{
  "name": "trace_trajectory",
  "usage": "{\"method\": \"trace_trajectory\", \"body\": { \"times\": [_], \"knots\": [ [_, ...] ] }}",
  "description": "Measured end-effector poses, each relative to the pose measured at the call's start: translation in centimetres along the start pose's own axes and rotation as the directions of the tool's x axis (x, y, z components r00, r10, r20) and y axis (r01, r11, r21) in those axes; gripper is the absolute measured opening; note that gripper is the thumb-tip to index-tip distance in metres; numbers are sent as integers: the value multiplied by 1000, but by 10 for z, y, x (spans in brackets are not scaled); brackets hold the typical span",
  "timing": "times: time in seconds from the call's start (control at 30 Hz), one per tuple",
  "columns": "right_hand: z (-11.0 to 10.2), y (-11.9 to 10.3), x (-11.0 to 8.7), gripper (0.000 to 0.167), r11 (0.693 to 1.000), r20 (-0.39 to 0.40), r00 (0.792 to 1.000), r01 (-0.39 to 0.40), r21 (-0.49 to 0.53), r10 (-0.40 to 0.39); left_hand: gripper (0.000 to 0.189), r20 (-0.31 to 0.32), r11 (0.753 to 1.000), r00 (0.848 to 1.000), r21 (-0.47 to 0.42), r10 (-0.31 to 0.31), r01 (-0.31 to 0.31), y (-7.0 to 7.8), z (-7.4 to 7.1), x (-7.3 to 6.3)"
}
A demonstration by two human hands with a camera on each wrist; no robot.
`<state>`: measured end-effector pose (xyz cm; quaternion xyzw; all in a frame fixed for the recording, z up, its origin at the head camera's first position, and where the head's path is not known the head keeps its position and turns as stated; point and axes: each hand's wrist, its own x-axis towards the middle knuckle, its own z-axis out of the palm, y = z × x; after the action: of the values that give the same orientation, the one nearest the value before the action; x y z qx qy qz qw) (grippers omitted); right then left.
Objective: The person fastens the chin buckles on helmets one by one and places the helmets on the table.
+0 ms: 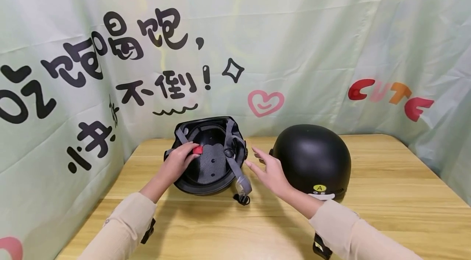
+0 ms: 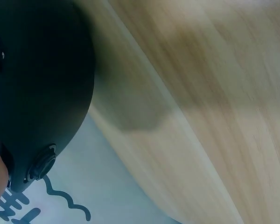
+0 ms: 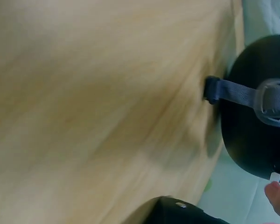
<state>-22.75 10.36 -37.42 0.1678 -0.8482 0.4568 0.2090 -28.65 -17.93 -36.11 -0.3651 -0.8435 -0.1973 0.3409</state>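
A black helmet (image 1: 212,188) is turned with its padded grey inside facing me, grey straps across it. My left hand (image 1: 179,162) reaches over its left rim and pinches a small red buckle (image 1: 198,150) between thumb and fingers. From the right side a grey strap (image 1: 235,170) hangs down to a black clip (image 1: 241,199). My right hand (image 1: 271,171) is held beside the helmet's right rim, fingers extended, holding nothing; a small gap shows between them. In the left wrist view the helmet's dark outer shell (image 2: 42,84) fills the left side.
A second black helmet (image 1: 312,158), dome up with a yellow round sticker (image 1: 319,188), stands on the wooden table (image 1: 220,231) just right of my right hand. A printed cloth curtain (image 1: 294,47) hangs behind the table and at both sides.
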Motion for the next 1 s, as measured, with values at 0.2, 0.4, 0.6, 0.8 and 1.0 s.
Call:
{"method": "trace_trajectory", "body": {
  "times": [0.2,0.4,0.6,0.8,1.0],
  "knots": [
    [-2,9,-24,41,978,-43,982,178,-113,-183,29,-2,1000,1000,13,1,-1,1,0,1],
    [-1,13,-60,41,955,32,964,267,-129,-265,30,8,1000,1000,17,-5,4,3,1,1],
    [1,19,-78,43,893,112,913,407,-191,-392,30,-2,1000,1000,30,-3,3,1,1,0],
    [4,21,-81,38,841,205,877,477,-254,-435,30,16,1000,1000,31,4,-4,3,0,1],
    [8,21,-79,37,795,327,838,529,-296,-436,30,6,1000,1000,26,4,-4,3,0,1]
  ]
}}
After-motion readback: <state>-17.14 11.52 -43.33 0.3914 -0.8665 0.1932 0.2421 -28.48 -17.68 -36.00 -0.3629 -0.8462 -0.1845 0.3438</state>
